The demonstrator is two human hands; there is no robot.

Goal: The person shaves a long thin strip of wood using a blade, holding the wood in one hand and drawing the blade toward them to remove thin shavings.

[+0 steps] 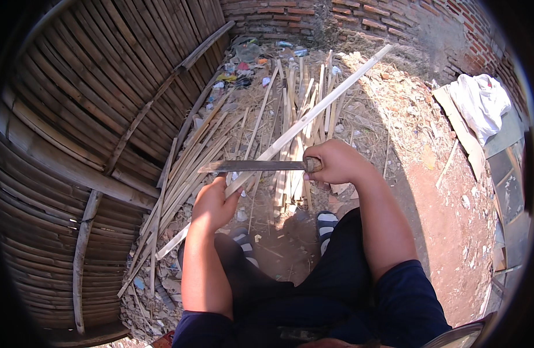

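The left hand was clamped on a long bamboo strip, hiding its middle. The right hand was closed around a knife; its handle was mostly concealed, blade crossing the strip above the ground.

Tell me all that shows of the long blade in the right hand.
The blade is a long, flat, dull grey strip, metal by its look, lying nearly level and pointing to the person's left. The right hand grips its pale handle. It crosses a long pale bamboo strip, which the left hand holds at its lower part, above the split strips on the ground.
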